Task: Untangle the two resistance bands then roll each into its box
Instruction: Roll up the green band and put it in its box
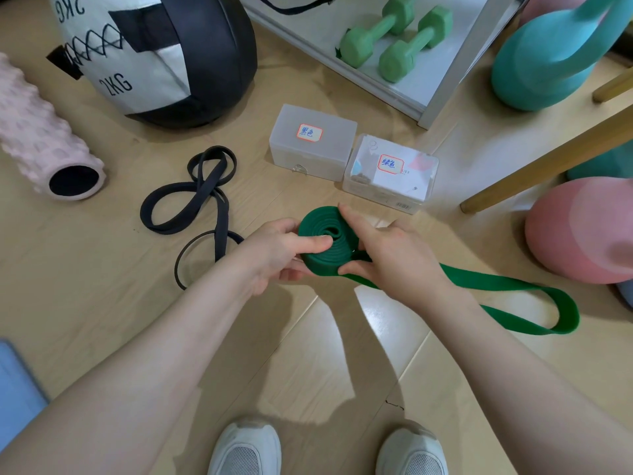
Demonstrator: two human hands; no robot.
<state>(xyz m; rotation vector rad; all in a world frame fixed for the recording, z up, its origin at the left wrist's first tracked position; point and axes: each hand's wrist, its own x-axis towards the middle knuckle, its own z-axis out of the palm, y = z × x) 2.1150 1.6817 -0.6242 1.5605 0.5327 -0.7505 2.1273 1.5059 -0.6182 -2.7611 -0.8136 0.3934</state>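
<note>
You can read "2KG" printed on the black-and-white medicine ball (pixel 150 56). The left clear box (pixel 311 142) bears a red-bordered sticker reading "黑色"; the right clear box (pixel 390 173) bears one reading "绿色", with "UFF" printed just beside it.

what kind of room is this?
Probably a home workout corner: green dumbbells on a low shelf, a teal kettlebell, a 2KG medicine ball and a pink foam roller sit on the wood-look floor.

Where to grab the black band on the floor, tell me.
Take the black band at its upper loop, coming from above: that loop lies flat and open on the floor, apart from the crossings lower down. Both hands are busy rolling the green band.
</note>
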